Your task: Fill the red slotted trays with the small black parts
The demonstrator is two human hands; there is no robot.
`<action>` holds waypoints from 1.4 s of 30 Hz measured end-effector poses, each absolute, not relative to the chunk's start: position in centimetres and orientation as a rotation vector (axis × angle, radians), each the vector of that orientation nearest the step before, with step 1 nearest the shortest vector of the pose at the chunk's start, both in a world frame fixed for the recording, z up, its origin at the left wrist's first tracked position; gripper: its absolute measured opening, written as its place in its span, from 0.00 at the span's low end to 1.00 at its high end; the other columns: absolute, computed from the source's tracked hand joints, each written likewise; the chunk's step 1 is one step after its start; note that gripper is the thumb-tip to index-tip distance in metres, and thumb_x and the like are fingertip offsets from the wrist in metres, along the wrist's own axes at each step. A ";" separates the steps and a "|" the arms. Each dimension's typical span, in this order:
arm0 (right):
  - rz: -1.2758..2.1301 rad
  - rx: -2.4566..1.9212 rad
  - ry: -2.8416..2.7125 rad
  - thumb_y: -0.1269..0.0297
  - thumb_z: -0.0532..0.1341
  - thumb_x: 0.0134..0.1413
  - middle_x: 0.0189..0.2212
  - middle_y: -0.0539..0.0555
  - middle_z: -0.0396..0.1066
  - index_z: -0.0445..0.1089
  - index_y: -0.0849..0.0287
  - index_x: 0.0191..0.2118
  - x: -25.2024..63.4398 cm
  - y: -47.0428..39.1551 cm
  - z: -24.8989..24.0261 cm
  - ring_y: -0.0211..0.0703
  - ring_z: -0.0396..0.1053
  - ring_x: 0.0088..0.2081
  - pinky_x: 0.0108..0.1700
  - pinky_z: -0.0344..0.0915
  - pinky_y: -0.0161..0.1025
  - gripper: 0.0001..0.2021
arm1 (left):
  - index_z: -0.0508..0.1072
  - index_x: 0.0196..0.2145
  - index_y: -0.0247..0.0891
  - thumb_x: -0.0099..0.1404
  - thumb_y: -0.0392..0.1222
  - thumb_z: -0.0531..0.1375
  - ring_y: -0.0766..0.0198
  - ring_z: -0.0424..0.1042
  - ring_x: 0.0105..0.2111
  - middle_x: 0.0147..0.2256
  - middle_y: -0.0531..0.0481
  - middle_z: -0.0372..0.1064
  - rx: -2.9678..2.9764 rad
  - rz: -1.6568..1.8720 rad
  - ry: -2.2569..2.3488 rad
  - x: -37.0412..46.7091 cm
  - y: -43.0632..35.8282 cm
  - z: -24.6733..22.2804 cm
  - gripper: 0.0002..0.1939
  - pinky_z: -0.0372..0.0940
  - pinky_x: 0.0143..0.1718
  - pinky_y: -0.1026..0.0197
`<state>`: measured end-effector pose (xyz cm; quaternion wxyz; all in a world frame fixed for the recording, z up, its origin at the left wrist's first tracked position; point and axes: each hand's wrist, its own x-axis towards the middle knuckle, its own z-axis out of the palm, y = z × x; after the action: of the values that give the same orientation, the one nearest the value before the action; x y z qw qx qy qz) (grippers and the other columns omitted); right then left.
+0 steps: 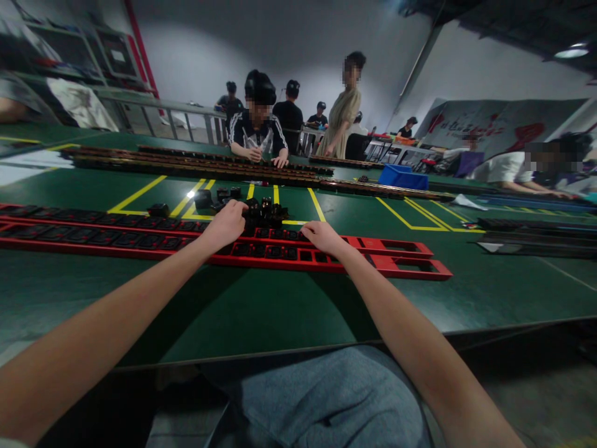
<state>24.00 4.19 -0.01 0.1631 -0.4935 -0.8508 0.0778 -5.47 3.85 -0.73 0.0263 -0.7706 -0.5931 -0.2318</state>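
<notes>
**On the green bench: both hands working at the red strips**

Across the green table (261, 311), two long red frames (401, 261) are lying side by side, their slots mostly filled with black sockets (273, 252) and standing empty toward the 3 o'clock end. The left hand (226, 225) is reaching to 12 o'clock, fingers curling onto a pile of loose black sockets (263, 210) just beyond the far frame; it is probably pinching one, though the blur is hiding the fingertips. The right hand (323, 236) is lying palm down on the frames, fingers loosely bent and pressing near the last filled slots; I cannot tell whether it is holding anything. More loose parts (205, 199) are sitting at 11 o'clock on the yellow floor-style markings (140, 194). Beyond them, a seated person (257, 127) is working at dark strips (196, 163), with a blue bin (403, 177) at 2 o'clock.
</notes>
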 end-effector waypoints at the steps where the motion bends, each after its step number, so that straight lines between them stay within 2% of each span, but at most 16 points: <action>1: 0.222 -1.399 -2.427 0.66 0.53 0.66 0.32 0.57 0.75 0.70 0.59 0.28 24.0 4.2 0.0 0.43 0.67 0.35 0.38 0.57 0.37 0.15 | 0.68 0.55 0.29 0.66 0.33 0.48 0.53 0.67 0.55 0.53 0.36 0.66 -2.376 -0.727 -1.835 -5.4 3.8 -0.7 0.22 0.61 0.62 0.54; 9: 0.241 -1.387 -2.431 0.65 0.53 0.66 0.31 0.57 0.74 0.70 0.59 0.28 24.1 4.2 -0.1 0.44 0.67 0.34 0.38 0.58 0.38 0.16 | 0.61 0.63 0.32 0.68 0.40 0.49 0.43 0.66 0.57 0.58 0.34 0.65 -2.246 -0.582 -2.030 -5.5 3.7 -0.6 0.27 0.63 0.58 0.44; 11: 0.241 -1.382 -2.433 0.65 0.53 0.66 0.31 0.57 0.74 0.70 0.59 0.28 24.1 4.3 -0.1 0.44 0.67 0.34 0.38 0.58 0.38 0.16 | 0.60 0.65 0.36 0.70 0.43 0.48 0.44 0.65 0.57 0.61 0.36 0.62 -2.338 -0.542 -1.987 -5.4 3.6 -0.6 0.27 0.63 0.58 0.43; 15: 0.248 -1.381 -2.421 0.65 0.53 0.66 0.33 0.57 0.75 0.70 0.59 0.28 24.1 4.2 -0.1 0.43 0.67 0.34 0.38 0.58 0.38 0.15 | 0.66 0.62 0.45 0.71 0.51 0.48 0.42 0.63 0.59 0.61 0.40 0.60 -2.372 -0.496 -1.885 -5.0 3.1 -0.5 0.25 0.61 0.59 0.39; 17: 0.252 -1.384 -2.424 0.65 0.53 0.66 0.33 0.57 0.75 0.69 0.59 0.28 24.1 4.2 -0.1 0.43 0.67 0.34 0.38 0.58 0.38 0.15 | 0.69 0.59 0.43 0.71 0.53 0.49 0.44 0.66 0.57 0.58 0.39 0.62 -2.371 -0.505 -1.880 -5.0 3.1 -0.6 0.25 0.62 0.59 0.42; 20: 0.253 -1.377 -2.430 0.65 0.52 0.66 0.33 0.57 0.74 0.69 0.59 0.27 24.1 4.2 -0.1 0.44 0.67 0.34 0.38 0.58 0.38 0.16 | 0.70 0.58 0.37 0.71 0.49 0.48 0.49 0.69 0.54 0.56 0.39 0.64 -2.458 -0.535 -1.829 -5.1 3.5 -1.0 0.25 0.64 0.58 0.48; 23: 0.250 -1.361 -2.425 0.66 0.52 0.66 0.33 0.57 0.75 0.69 0.59 0.27 24.0 4.2 -0.2 0.44 0.67 0.35 0.38 0.58 0.38 0.15 | 0.69 0.59 0.33 0.71 0.45 0.46 0.52 0.65 0.60 0.60 0.39 0.63 -2.584 -0.575 -1.666 -5.4 4.3 -1.4 0.25 0.58 0.64 0.52; 26: 0.241 -1.373 -2.422 0.66 0.52 0.66 0.32 0.57 0.74 0.69 0.59 0.27 24.0 4.2 -0.2 0.44 0.67 0.35 0.38 0.58 0.38 0.15 | 0.66 0.62 0.36 0.72 0.46 0.45 0.55 0.59 0.64 0.64 0.43 0.59 -2.706 -0.582 -1.528 -5.4 4.6 -1.6 0.26 0.54 0.66 0.52; 29: 0.248 -1.391 -2.413 0.66 0.53 0.66 0.32 0.57 0.74 0.70 0.59 0.27 24.0 4.2 -0.2 0.44 0.67 0.35 0.38 0.58 0.38 0.15 | 0.69 0.60 0.38 0.72 0.49 0.45 0.54 0.61 0.63 0.65 0.44 0.59 -2.764 -0.524 -1.504 -5.3 4.5 -1.4 0.26 0.56 0.66 0.51; 33: 0.252 -1.400 -2.406 0.66 0.53 0.66 0.33 0.57 0.75 0.71 0.59 0.29 23.9 4.0 0.0 0.44 0.68 0.35 0.39 0.58 0.37 0.15 | 0.72 0.57 0.34 0.72 0.50 0.46 0.53 0.62 0.63 0.63 0.42 0.62 -2.748 -0.518 -1.510 -5.3 4.2 -1.1 0.26 0.56 0.66 0.51; 35: 0.250 -1.409 -2.405 0.66 0.53 0.66 0.34 0.57 0.75 0.71 0.60 0.29 23.9 3.9 0.1 0.44 0.68 0.36 0.39 0.58 0.37 0.15 | 0.71 0.58 0.36 0.72 0.49 0.47 0.53 0.62 0.63 0.65 0.43 0.60 -2.759 -0.527 -1.487 -5.3 4.0 -1.0 0.26 0.56 0.66 0.52; 38: 0.253 -1.414 -2.400 0.67 0.53 0.66 0.34 0.57 0.76 0.72 0.60 0.30 23.9 3.9 0.1 0.43 0.68 0.35 0.39 0.59 0.37 0.14 | 0.70 0.60 0.43 0.73 0.51 0.46 0.53 0.63 0.62 0.68 0.48 0.53 -2.811 -0.497 -1.459 -5.3 3.9 -0.9 0.25 0.57 0.65 0.51; 40: 0.256 -1.401 -2.402 0.67 0.53 0.66 0.33 0.57 0.76 0.72 0.59 0.29 23.9 4.0 0.1 0.43 0.68 0.35 0.39 0.59 0.38 0.15 | 0.70 0.60 0.44 0.73 0.52 0.46 0.54 0.64 0.62 0.68 0.49 0.55 -2.827 -0.479 -1.459 -5.3 3.9 -0.8 0.25 0.58 0.64 0.51; 42: 0.255 -1.388 -2.404 0.67 0.53 0.66 0.33 0.57 0.75 0.72 0.59 0.29 23.9 4.0 0.0 0.44 0.68 0.35 0.39 0.59 0.38 0.15 | 0.71 0.59 0.40 0.73 0.53 0.46 0.55 0.63 0.62 0.65 0.46 0.59 -2.815 -0.485 -1.455 -5.2 3.9 -0.8 0.26 0.56 0.65 0.52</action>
<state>23.90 4.00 0.03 0.1759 -0.4901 -0.8490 0.0901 -5.21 3.92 -0.80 -0.0322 -0.8777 -0.4537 -0.1511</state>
